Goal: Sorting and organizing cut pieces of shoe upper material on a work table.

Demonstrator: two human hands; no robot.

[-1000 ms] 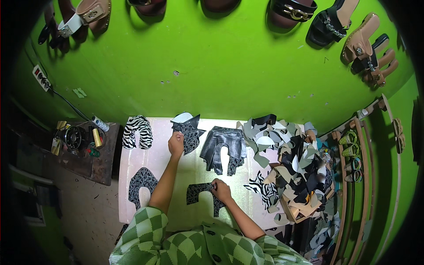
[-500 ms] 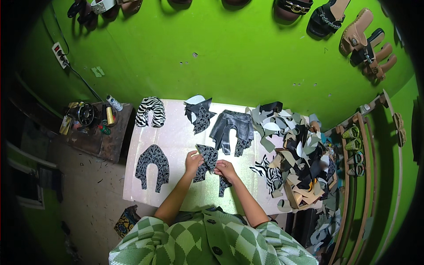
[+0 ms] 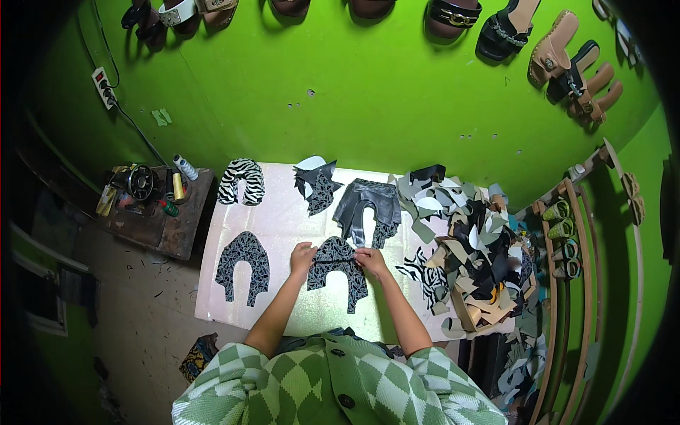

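Bright green walls close in a pale, glittery surface seen from above, with sandals hung along the top of the wall. At its near middle both hands meet on one horseshoe-shaped cut piece in a dark speckled print, which lies flat with its two legs pointing toward the person. The left hand pinches the piece's left shoulder in its grip, fingers pressed together on the edge; the right hand pinches the right shoulder the same way. A thin dark strip runs between the two hands across the piece.

Left of it, well apart, lies a second speckled horseshoe piece. Farther back sit a zebra-striped piece, a small stack of dark and white pieces and a glossy black piece. On the right edge is a heap of mixed scraps. A low wooden side table with thread spools stands on the left.
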